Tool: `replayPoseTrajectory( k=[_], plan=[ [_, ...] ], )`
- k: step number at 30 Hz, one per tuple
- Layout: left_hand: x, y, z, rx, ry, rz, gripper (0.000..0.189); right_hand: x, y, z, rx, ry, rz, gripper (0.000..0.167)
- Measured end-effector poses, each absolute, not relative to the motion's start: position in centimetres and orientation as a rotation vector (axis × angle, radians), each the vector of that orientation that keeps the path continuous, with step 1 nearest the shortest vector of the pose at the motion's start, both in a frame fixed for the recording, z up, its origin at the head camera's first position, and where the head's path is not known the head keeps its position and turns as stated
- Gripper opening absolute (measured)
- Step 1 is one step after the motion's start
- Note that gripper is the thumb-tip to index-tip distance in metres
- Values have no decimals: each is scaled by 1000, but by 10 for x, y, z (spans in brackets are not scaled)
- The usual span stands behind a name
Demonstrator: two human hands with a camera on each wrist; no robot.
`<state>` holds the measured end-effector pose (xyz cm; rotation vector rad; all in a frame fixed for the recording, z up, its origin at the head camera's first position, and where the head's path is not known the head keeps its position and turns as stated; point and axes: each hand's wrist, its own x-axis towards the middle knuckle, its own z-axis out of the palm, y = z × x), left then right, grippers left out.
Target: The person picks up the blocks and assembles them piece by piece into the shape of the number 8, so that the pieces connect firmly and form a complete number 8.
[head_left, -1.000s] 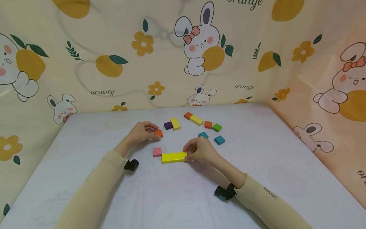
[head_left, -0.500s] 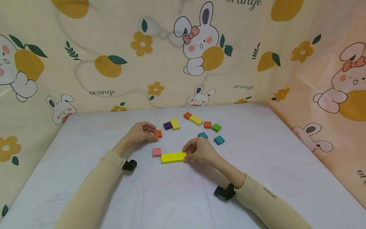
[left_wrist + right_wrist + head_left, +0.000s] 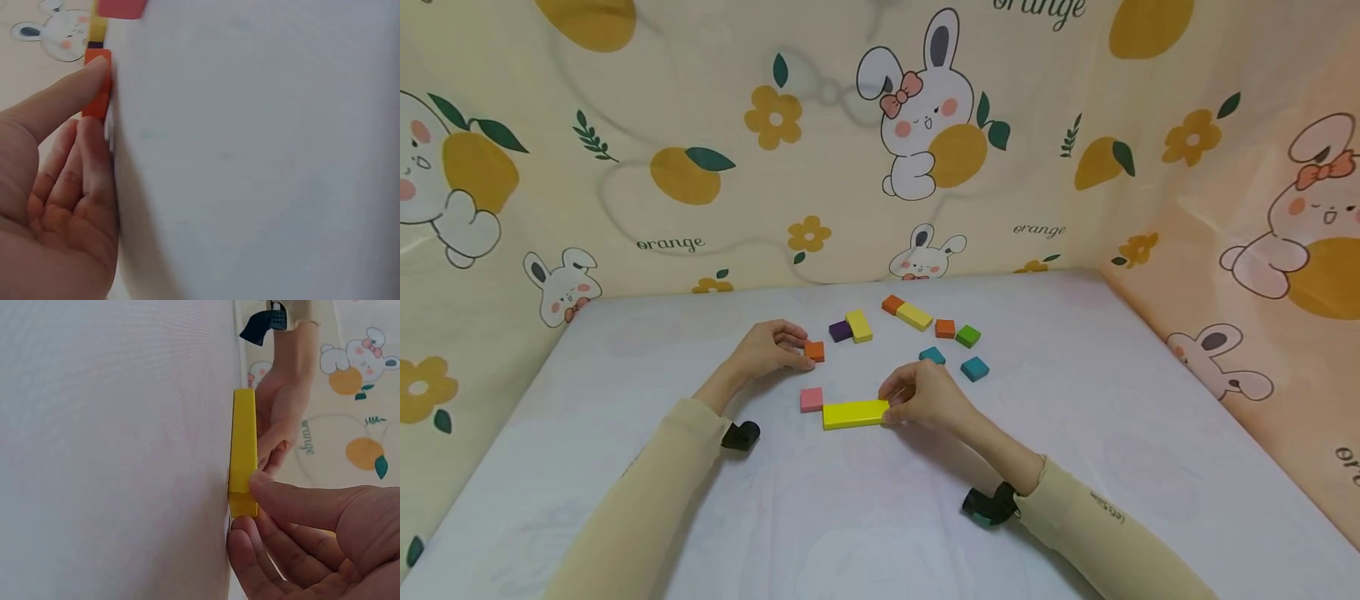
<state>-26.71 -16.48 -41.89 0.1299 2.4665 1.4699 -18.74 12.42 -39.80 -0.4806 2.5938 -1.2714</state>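
Left hand (image 3: pixel 771 347): I pinch the orange block (image 3: pixel 815 352), near the purple block (image 3: pixel 840 332);
Right hand (image 3: pixel 931 396): I pinch the long yellow block (image 3: pixel 853 414) by its right end; pink block (image 3: pixel 811 400) beside its left end;
Right wrist view: bares that gripped end face (image 3: pixel 242 504), hidden in the head view;
Left wrist view: my thumb (image 3: pixel 67 92) across the orange block.
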Motion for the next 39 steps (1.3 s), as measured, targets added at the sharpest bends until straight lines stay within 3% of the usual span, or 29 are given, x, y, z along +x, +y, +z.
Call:
replayPoseTrajectory(
  k=[7, 16, 27, 39],
  plan=[
    [-255, -173, -408, 138, 2442, 1555, 54, -186, 125, -398, -507, 2591, -1273, 25],
    [-203, -170, -378, 263, 2490, 1630, 53, -187, 125, -398, -501, 2589, -1275, 25],
    [-159, -173, -398, 265, 2402, 1561, 50, -188, 125, -399, -517, 2588, -1260, 24],
    [-155, -171, -414, 291, 2336, 1514, 47, -188, 126, -397, -501, 2598, -1233, 24]
  ],
)
